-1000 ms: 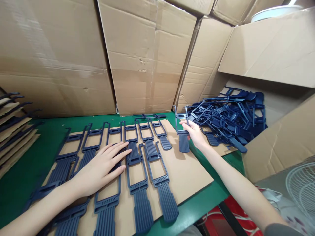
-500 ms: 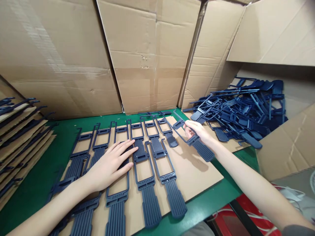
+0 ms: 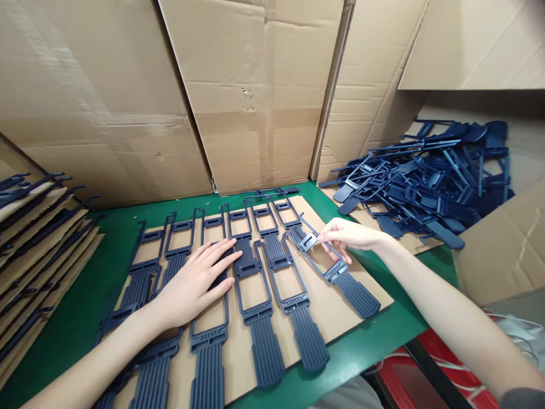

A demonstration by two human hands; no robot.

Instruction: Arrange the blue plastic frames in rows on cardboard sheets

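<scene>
My right hand [image 3: 340, 237] pinches the side bar of a dark blue plastic frame with a ribbed paddle end [image 3: 356, 294]. This part slants over the right end of a cardboard sheet [image 3: 340, 335], its paddle toward me. My left hand [image 3: 200, 278] lies flat, fingers spread, across several like parts on the sheet. Two rows of them cover the sheet: a back row with open frames [image 3: 263, 218] at the far edge, and a front row with ribbed paddles [image 3: 268, 352] pointing toward me. My left hand and forearm hide some of the parts.
A tangled heap of the same blue parts [image 3: 426, 176] lies at the right on cardboard. Layered cardboard sheets with parts between them [image 3: 46, 255] stand at the left. Large cardboard boxes [image 3: 255, 102] wall off the back of the green table [image 3: 340, 363].
My right hand has brought the blue part down and toward me, onto or just above the sheet beside the front row. My left hand stays flat in nearly the same place.
</scene>
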